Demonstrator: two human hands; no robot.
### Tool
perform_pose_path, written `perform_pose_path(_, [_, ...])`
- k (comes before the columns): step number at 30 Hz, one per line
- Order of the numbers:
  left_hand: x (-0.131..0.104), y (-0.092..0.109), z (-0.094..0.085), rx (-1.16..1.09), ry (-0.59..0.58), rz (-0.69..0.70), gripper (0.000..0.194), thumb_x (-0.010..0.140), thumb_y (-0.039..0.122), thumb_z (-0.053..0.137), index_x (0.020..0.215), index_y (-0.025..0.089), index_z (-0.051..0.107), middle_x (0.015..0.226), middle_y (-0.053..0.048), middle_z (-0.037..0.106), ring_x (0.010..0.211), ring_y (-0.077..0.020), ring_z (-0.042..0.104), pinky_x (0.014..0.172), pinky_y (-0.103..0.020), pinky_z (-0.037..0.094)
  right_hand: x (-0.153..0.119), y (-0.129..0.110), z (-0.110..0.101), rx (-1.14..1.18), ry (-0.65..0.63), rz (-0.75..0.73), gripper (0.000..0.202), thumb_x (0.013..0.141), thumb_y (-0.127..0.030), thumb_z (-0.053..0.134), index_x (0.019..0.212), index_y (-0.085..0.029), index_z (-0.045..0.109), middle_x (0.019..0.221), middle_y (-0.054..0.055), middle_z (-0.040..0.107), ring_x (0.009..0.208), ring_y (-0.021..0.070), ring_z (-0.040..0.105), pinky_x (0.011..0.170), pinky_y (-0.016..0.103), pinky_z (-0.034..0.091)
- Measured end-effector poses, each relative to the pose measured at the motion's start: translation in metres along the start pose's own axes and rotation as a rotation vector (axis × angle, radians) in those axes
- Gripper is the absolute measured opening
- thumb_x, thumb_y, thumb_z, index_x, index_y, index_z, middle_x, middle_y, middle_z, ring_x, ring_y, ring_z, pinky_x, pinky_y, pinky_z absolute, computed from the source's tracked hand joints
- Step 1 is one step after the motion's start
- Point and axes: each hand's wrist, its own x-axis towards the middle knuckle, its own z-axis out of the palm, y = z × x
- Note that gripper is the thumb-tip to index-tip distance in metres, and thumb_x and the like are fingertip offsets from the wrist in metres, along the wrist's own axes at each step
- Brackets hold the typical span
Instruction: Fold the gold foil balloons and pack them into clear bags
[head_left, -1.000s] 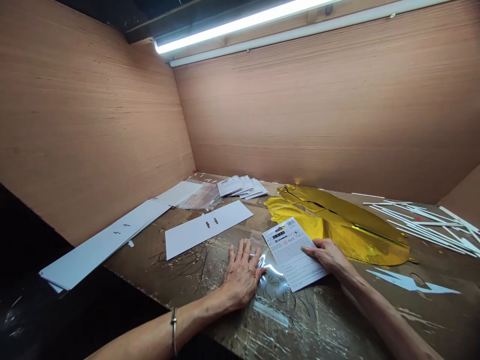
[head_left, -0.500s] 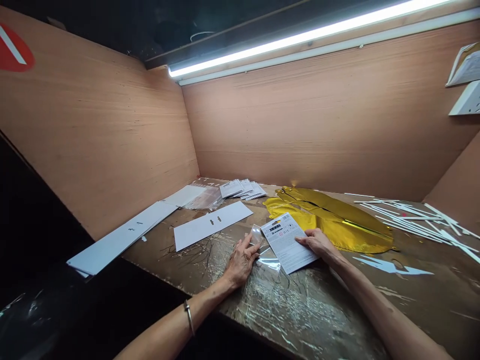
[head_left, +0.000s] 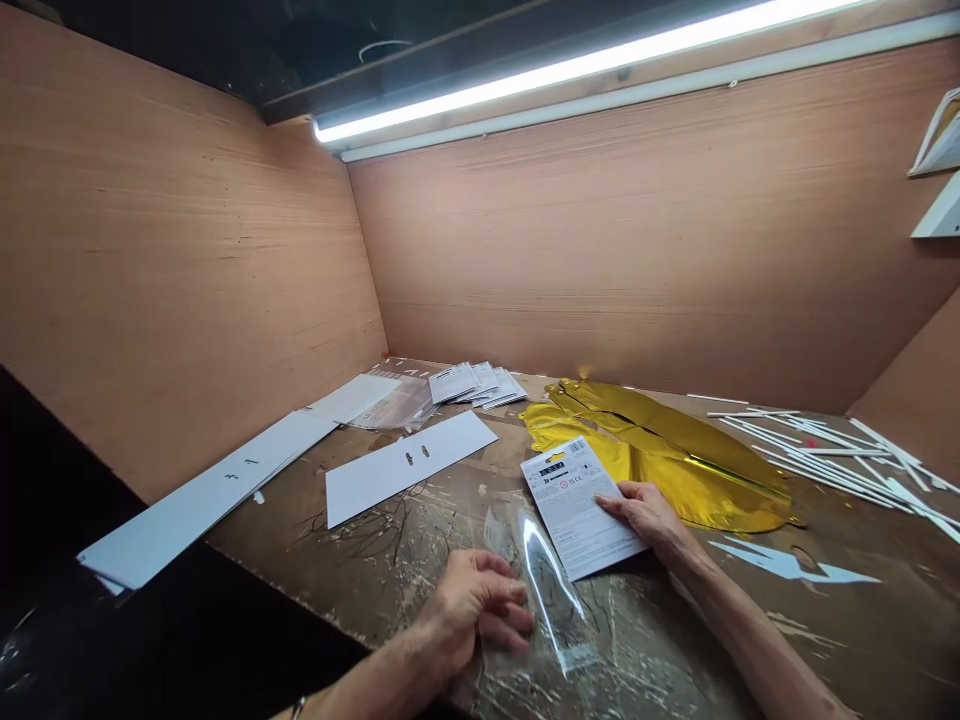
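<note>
My left hand [head_left: 487, 610] has its fingers closed on the left side of a clear plastic bag [head_left: 544, 600], which is lifted a little off the brown table. In my right hand [head_left: 649, 515] is a white printed card [head_left: 581, 510] with a hanging slot, pinched at its right edge between thumb and fingers. The card tilts beside the bag, and its left edge lies close to or over the bag. Behind the card are shiny gold foil sheets [head_left: 675, 470].
A long white card strip [head_left: 412, 465] lies left of centre, with more strips [head_left: 202, 500] along the table's left edge. Printed cards [head_left: 476, 385] and clear bags [head_left: 394, 405] are at the back. White sticks [head_left: 817, 450] and a white scrap [head_left: 795, 562] lie right.
My left hand has moved toward me and raised the clear bag, which lay flat before. The printed card is still in my right hand, almost in the same place. The view has shifted slightly.
</note>
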Motion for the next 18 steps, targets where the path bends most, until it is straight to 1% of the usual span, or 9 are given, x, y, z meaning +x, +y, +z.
perform_pose_path(2, [-0.002, -0.008, 0.002, -0.044, 0.024, -0.011, 0.025, 0.060, 0.007, 0.060, 0.076, 0.012, 0.042, 0.061, -0.006, 0.060, 0.050, -0.0233, 0.061, 0.035, -0.031, 0.048, -0.004, -0.004, 0.000, 0.043, -0.004, 0.023, 0.033, 0.061, -0.043, 0.059, 0.071, -0.013, 0.064, 0.064, 0.005, 0.067, 0.057, 0.0182, 0.060, 0.047, 0.022, 0.042])
perform_pose_path(4, [0.001, -0.008, 0.004, -0.056, 0.048, 0.026, 0.020, 0.062, 0.010, 0.059, 0.073, 0.012, 0.043, 0.060, -0.006, 0.060, 0.049, -0.0230, 0.061, 0.034, -0.029, 0.047, -0.009, -0.012, -0.005, 0.092, -0.012, 0.037, 0.036, 0.061, -0.045, 0.059, 0.074, -0.012, 0.064, 0.067, 0.007, 0.067, 0.057, 0.0189, 0.061, 0.048, 0.024, 0.044])
perform_pose_path(6, [0.007, 0.000, 0.005, -0.056, 0.068, 0.081, 0.018, 0.064, 0.013, 0.060, 0.070, 0.012, 0.043, 0.057, -0.006, 0.060, 0.049, -0.0224, 0.062, 0.035, -0.028, 0.048, -0.017, -0.024, -0.019, 0.141, -0.023, 0.032, 0.039, 0.062, -0.046, 0.059, 0.079, -0.012, 0.064, 0.073, 0.009, 0.068, 0.061, 0.0198, 0.062, 0.051, 0.025, 0.046])
perform_pose_path(8, [0.016, 0.013, 0.005, -0.069, 0.077, 0.120, 0.019, 0.065, 0.015, 0.062, 0.068, 0.012, 0.043, 0.054, -0.004, 0.059, 0.049, -0.0216, 0.062, 0.037, -0.028, 0.049, -0.027, -0.037, -0.038, 0.239, -0.053, 0.053, 0.038, 0.061, -0.045, 0.062, 0.082, -0.013, 0.064, 0.077, 0.009, 0.068, 0.063, 0.0206, 0.062, 0.053, 0.027, 0.047])
perform_pose_path(10, [0.025, 0.025, 0.006, -0.080, 0.085, 0.151, 0.021, 0.064, 0.016, 0.064, 0.067, 0.013, 0.044, 0.051, -0.003, 0.059, 0.047, -0.0202, 0.061, 0.038, -0.028, 0.049, -0.041, -0.046, -0.057, 0.356, -0.130, 0.125, 0.035, 0.060, -0.040, 0.066, 0.083, -0.014, 0.064, 0.075, 0.009, 0.068, 0.061, 0.0211, 0.062, 0.053, 0.028, 0.047])
perform_pose_path(12, [0.035, 0.032, 0.007, -0.088, 0.080, 0.186, 0.021, 0.065, 0.017, 0.065, 0.065, 0.013, 0.044, 0.050, -0.004, 0.059, 0.045, -0.0190, 0.061, 0.037, -0.027, 0.049, -0.060, -0.051, -0.066, 0.429, -0.263, 0.210, 0.032, 0.060, -0.037, 0.067, 0.082, -0.014, 0.064, 0.073, 0.009, 0.068, 0.059, 0.0215, 0.062, 0.054, 0.029, 0.047])
perform_pose_path(14, [0.044, 0.034, 0.008, -0.095, 0.068, 0.213, 0.020, 0.066, 0.017, 0.063, 0.064, 0.012, 0.044, 0.050, -0.004, 0.059, 0.044, -0.0182, 0.060, 0.036, -0.025, 0.048, -0.080, -0.049, -0.062, 0.404, -0.366, 0.273, 0.027, 0.060, -0.034, 0.068, 0.077, -0.014, 0.065, 0.071, 0.008, 0.068, 0.057, 0.0203, 0.062, 0.053, 0.027, 0.047])
perform_pose_path(15, [0.048, 0.034, 0.009, -0.097, 0.063, 0.220, 0.019, 0.067, 0.017, 0.062, 0.064, 0.012, 0.044, 0.050, -0.005, 0.059, 0.044, -0.0182, 0.060, 0.035, -0.025, 0.048, -0.089, -0.047, -0.056, 0.382, -0.373, 0.310, 0.025, 0.058, -0.032, 0.069, 0.074, -0.014, 0.064, 0.068, 0.007, 0.067, 0.057, 0.0190, 0.061, 0.051, 0.025, 0.046])
perform_pose_path(18, [0.054, 0.033, 0.013, -0.095, 0.058, 0.220, 0.016, 0.070, 0.016, 0.059, 0.064, 0.012, 0.045, 0.050, -0.004, 0.059, 0.045, -0.0181, 0.060, 0.035, -0.025, 0.048, -0.107, -0.038, -0.026, 0.347, -0.301, 0.439, 0.021, 0.050, -0.025, 0.070, 0.067, -0.017, 0.061, 0.059, 0.001, 0.065, 0.056, 0.0171, 0.060, 0.047, 0.021, 0.043])
